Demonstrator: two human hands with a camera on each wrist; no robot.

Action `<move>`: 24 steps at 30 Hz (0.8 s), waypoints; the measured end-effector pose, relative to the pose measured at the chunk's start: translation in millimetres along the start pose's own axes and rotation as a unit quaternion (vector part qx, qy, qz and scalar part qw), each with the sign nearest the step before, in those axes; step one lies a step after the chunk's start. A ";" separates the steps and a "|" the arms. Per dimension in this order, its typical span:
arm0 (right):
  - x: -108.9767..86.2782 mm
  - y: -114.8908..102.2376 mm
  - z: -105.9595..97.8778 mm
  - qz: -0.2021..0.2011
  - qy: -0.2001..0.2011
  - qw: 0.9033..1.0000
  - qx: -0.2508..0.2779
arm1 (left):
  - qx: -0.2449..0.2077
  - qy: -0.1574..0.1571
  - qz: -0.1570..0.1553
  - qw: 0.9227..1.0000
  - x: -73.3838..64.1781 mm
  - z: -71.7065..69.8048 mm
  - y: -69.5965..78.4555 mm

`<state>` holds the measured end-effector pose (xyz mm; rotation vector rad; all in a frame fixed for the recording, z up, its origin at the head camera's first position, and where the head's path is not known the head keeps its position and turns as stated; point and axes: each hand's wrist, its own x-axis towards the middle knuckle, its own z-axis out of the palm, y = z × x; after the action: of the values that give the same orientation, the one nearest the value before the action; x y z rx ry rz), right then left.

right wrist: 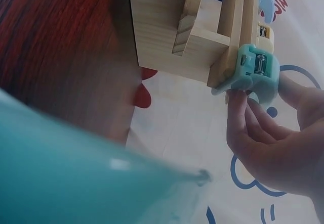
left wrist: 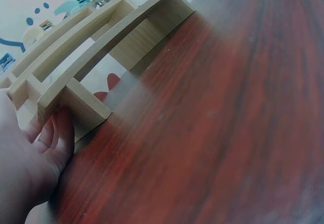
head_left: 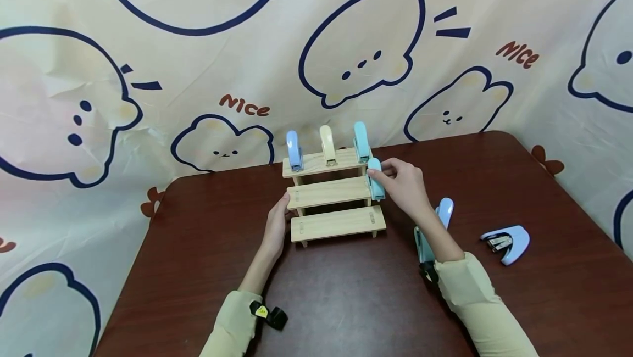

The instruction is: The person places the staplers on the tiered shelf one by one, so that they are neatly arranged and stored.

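Note:
A three-step wooden rack (head_left: pixel 341 224) stands on the table. My left hand (head_left: pixel 276 229) holds its left end, with fingertips against the side panel (left wrist: pixel 87 105) in the left wrist view. My right hand (head_left: pixel 406 185) pinches a turquoise stapler (head_left: pixel 376 180) at the right end of the middle step (head_left: pixel 328 192). In the right wrist view that stapler (right wrist: pixel 253 72) is upright between thumb and fingers, against the wood. On the top step a blue stapler (head_left: pixel 294 151), a cream stapler (head_left: pixel 327 145) and another turquoise stapler (head_left: pixel 361 143) stand upright in a row.
Right of the rack, a blue stapler (head_left: pixel 445 211) and a teal stapler (head_left: pixel 423 246) lie partly hidden by my right forearm. Farther right lies a light-blue stapler (head_left: pixel 516 241). A patterned cloth (head_left: pixel 346 27) hangs behind the dark wooden table (head_left: pixel 346 302).

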<state>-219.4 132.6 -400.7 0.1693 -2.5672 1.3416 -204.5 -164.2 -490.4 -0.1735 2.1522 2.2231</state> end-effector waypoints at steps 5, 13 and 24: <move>-0.6 0.9 -4.0 0.000 0.009 1.000 0.006 | -0.005 0.001 -0.001 1.000 -0.3 -0.3 -0.1; 0.2 6.0 -18.0 0.004 0.024 0.999 0.025 | -0.005 -0.002 0.000 1.000 -1.4 -1.2 0.9; -2.2 7.0 -46.5 0.029 0.028 0.998 0.053 | -0.014 -0.005 -0.001 1.000 -1.7 -0.1 2.3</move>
<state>-211.4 174.7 -381.2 0.0760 -2.4740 1.4822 -203.1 -164.3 -487.9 -0.1652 2.1174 2.2489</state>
